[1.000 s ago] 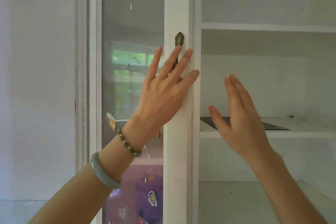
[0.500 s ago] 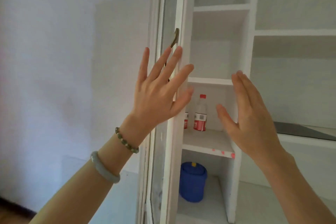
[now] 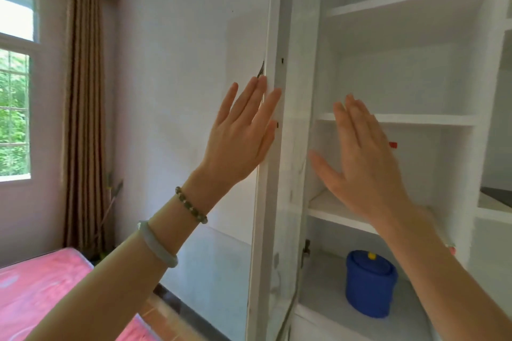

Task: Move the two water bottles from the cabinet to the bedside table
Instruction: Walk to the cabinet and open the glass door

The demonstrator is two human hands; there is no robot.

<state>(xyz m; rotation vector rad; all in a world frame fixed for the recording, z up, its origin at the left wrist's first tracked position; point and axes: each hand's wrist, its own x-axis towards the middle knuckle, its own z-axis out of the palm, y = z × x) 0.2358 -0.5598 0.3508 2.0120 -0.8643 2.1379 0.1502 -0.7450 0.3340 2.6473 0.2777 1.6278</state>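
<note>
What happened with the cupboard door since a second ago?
The cabinet door swung from shut to wide open, pushed leftward by the left hand, now flat on its edge. The right hand moved in front of the middle shelf, hiding the bottles except one red cap. Both hands stayed open and empty; the blue bucket has not moved since it came into view.

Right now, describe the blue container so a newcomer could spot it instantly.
Start at the white cabinet with its door swung open on the right side of the view. Drop to the lowest compartment, under the shelf the right hand hovers before. The blue container stands there alone: a squat bright-blue tub with a small yellow knob on its lid, the only coloured thing among white shelves.
</note>
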